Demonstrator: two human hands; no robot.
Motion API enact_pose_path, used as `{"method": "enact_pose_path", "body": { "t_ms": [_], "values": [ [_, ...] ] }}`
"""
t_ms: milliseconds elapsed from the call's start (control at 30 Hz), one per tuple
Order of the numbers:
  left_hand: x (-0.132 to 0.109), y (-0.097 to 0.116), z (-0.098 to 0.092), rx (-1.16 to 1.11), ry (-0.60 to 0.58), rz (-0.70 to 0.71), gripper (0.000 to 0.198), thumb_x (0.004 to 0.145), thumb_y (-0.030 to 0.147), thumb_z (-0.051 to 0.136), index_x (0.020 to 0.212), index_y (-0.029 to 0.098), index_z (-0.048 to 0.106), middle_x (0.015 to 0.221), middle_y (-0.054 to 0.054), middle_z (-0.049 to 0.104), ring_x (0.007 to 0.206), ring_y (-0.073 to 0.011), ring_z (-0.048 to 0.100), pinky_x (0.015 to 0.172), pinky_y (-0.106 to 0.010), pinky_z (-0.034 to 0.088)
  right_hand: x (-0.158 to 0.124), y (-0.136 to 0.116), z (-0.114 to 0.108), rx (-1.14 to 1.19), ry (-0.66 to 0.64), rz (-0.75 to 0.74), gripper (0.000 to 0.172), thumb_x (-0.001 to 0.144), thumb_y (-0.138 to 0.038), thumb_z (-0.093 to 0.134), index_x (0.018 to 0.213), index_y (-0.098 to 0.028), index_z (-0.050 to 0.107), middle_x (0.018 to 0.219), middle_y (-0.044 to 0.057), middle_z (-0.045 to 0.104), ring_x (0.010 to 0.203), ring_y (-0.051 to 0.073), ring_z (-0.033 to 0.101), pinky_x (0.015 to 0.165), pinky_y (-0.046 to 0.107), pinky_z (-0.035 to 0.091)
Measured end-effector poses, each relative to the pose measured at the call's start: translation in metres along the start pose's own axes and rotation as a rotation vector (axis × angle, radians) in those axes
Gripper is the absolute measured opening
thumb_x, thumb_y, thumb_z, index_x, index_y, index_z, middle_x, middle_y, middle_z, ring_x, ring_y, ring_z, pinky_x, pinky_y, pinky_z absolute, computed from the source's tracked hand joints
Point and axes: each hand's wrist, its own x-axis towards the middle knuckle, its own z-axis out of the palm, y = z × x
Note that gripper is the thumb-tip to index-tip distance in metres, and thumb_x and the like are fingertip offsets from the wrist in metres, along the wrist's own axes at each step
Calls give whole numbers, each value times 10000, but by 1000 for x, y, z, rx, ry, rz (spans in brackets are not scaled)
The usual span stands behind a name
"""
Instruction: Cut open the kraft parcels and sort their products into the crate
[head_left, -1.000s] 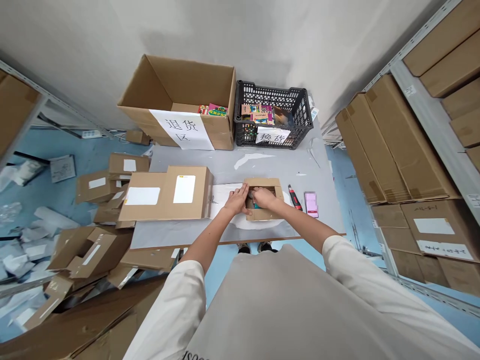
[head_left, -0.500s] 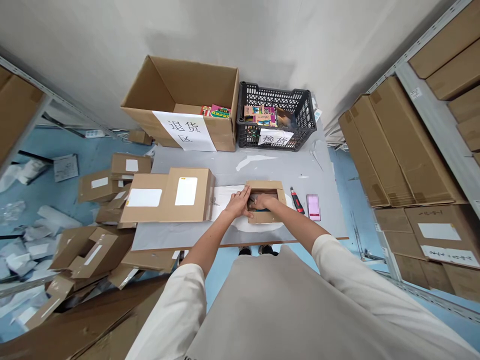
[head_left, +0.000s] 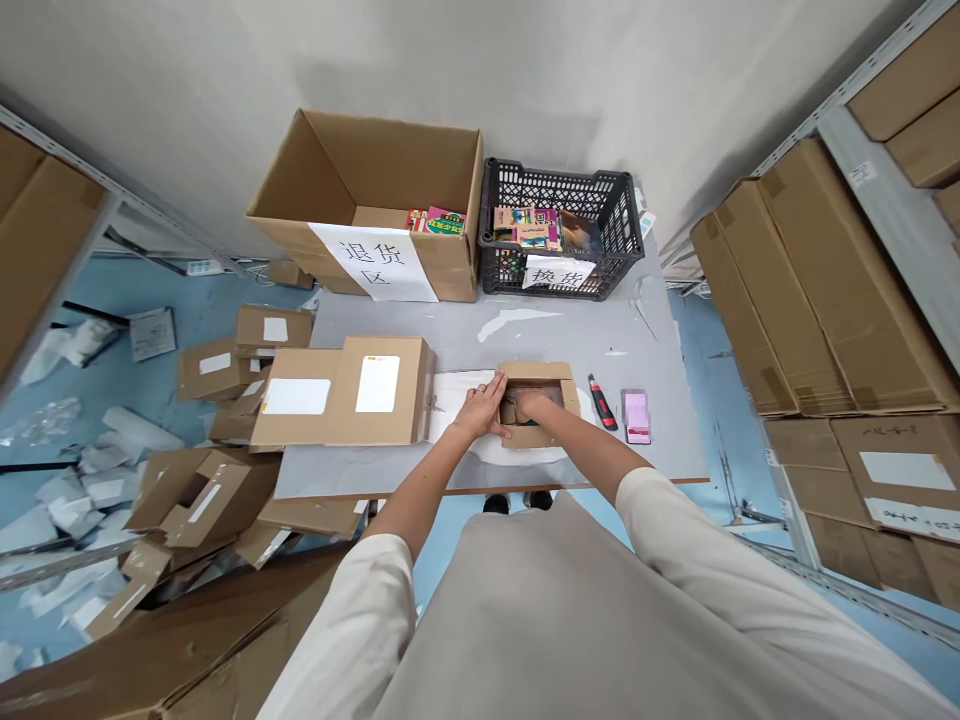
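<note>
A small open cardboard box (head_left: 538, 436) lies on a white sheet (head_left: 457, 392) near the front of the table. My left hand (head_left: 482, 408) grips its left side, with the fingers at the far corner and the thumb lower down. Reaching down through the box's opening is my right hand (head_left: 534, 406); its fingertips and whatever they touch are hidden by the walls and the dark inside. A red and black utility knife (head_left: 602, 402) lies to the right of the box, and beyond it a phone (head_left: 637, 416) with a pink screen.
Two closed, labelled cartons (head_left: 390, 428) stand left on the table (head_left: 345, 318). At the back are a large open carton (head_left: 405, 150) with colourful books and a black crate (head_left: 562, 180) holding more. Discarded boxes (head_left: 217, 500) cover the floor at left; stacked cartons (head_left: 840, 290) fill the right shelf.
My right hand has shifted slightly within the box. My left hand stays at the box's left side. The whole view has moved a little.
</note>
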Motion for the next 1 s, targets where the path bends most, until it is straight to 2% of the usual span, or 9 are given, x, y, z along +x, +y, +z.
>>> {"method": "enact_pose_path", "body": {
  "t_ms": [100,267,367,500,633,700,800,900,1000],
  "values": [
    [1,2,-1,6,-4,-7,1547,698,574,1008,1836,237,15,1893,-243,91,1528,-469,478,1199,-516,403,-6,-7,-7,-101,-56,133,723,762,-269,920,1441,-115,729,1424,291,736,1233,475,771,959,638,683],
    [1,3,0,3,-3,-18,1512,729,559,984,1837,247,4,1898,-226,87,1532,-465,475,1195,-507,407,-25,-16,-15,-161,45,151,684,817,-179,870,1473,-72,711,1389,336,739,1260,504,759,962,698,663],
    [1,3,1,0,1,-22,1490,746,555,970,1838,248,3,1902,-213,91,1528,-458,474,1201,-504,405,-40,-15,-19,-172,62,120,578,867,-149,819,1432,-71,732,1349,323,765,1270,490,761,997,686,653],
    [0,4,1,-1,-4,-35,1470,758,560,959,1838,267,6,1906,-196,85,1530,-456,468,1204,-508,402,-65,-7,-25,-174,159,24,496,885,-135,803,1375,-82,745,1361,311,767,1266,429,777,1064,539,642],
    [0,3,0,23,-2,-34,1471,760,580,955,1838,261,6,1906,-202,75,1544,-465,453,1210,-512,393,-102,6,-31,-148,270,-12,594,897,-98,742,1483,-65,647,1396,302,751,1286,395,764,1078,453,607],
    [0,2,-1,40,-9,-38,1469,768,597,947,1838,267,-4,1907,-200,70,1561,-470,436,1215,-512,388,-125,18,-36,-73,362,-14,617,896,-138,740,1500,-99,620,1360,269,770,1248,375,771,1035,410,603],
    [1,1,-2,60,-28,-40,1472,777,623,932,1835,275,-31,1907,-201,56,1583,-482,412,1222,-516,379,-158,49,-48,162,551,-9,528,895,-243,713,1415,-178,649,1228,168,809,1113,337,784,931,365,601],
    [1,0,-4,56,-18,-26,1481,766,638,932,1833,266,-27,1901,-225,70,1581,-490,419,1218,-523,379,-181,97,-61,489,759,-29,502,849,-338,707,1326,-194,646,1076,76,797,981,295,750,858,352,602],
    [1,3,-6,49,-3,-34,1481,734,621,955,1833,255,33,1893,-244,101,1547,-490,455,1214,-530,383,-186,152,-71,818,921,-88,473,781,-354,699,1219,-183,650,1034,49,769,920,246,704,814,329,606]
  ]
}}
